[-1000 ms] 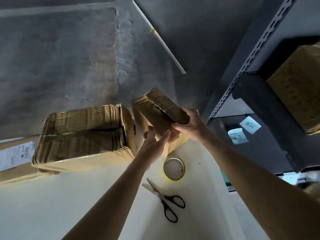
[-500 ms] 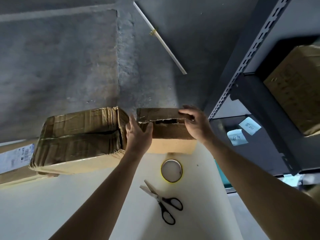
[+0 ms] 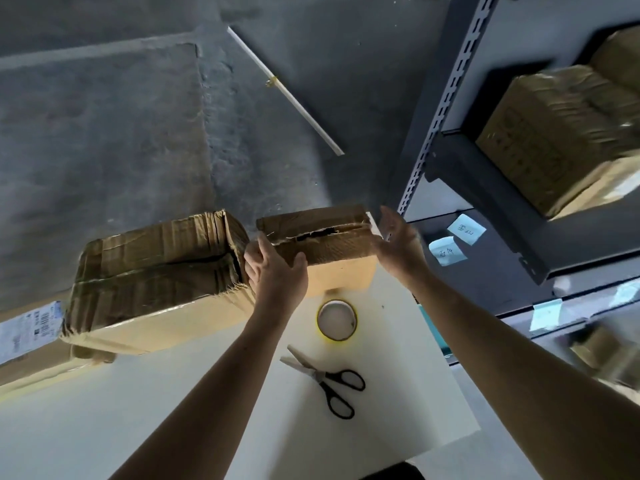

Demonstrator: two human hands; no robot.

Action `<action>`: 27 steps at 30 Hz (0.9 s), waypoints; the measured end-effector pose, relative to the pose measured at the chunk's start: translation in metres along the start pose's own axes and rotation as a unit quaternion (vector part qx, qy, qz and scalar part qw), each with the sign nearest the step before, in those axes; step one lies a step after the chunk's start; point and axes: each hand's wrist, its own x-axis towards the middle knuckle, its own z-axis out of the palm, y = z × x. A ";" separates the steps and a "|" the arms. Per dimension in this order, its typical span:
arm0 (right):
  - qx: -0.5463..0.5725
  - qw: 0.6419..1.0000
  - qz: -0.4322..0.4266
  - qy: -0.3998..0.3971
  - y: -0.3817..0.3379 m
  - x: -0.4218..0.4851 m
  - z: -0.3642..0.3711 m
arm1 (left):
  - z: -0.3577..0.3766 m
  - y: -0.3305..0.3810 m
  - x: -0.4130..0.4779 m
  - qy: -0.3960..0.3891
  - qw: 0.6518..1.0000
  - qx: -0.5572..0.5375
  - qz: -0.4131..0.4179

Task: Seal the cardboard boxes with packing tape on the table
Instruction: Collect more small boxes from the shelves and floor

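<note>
Two boxes to seal at the far edge of the table (image 3: 104, 427): a big box (image 3: 156, 271) on the left and a small box (image 3: 322, 251) just beside it on the right, with a jagged gap along the top seam. Left hand (image 3: 277, 271) clasping the small box's near-left corner, thumb across the top, fingers down the end next to the big box. Right hand (image 3: 398, 244) spread and relaxed just off the right end, gripping nothing; hard to tell whether touching the cardboard. Roll of tape (image 3: 336, 319) lying flat just in front of the small box, scissors (image 3: 325, 379) nearer still, blades slightly parted.

Looks like squaring-up before taping. Press both top flaps down to close the gap, and keep the left hand planted to stop any sliding. Draw the small box a little clear of the big one, leaving room to wrap tape down both ends. Reach for the roll with the free right hand and find the loose end first. Start the strip on one end wall, run it along the seam, and smooth firmly over the torn cardboard. Cut with the scissors rather than tearing. Mind the table corner close behind the box.
</note>
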 end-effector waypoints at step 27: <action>0.136 0.978 0.081 0.132 0.188 -0.278 -0.191 | 0.169 0.023 -0.265 -0.101 0.979 -0.027 0.176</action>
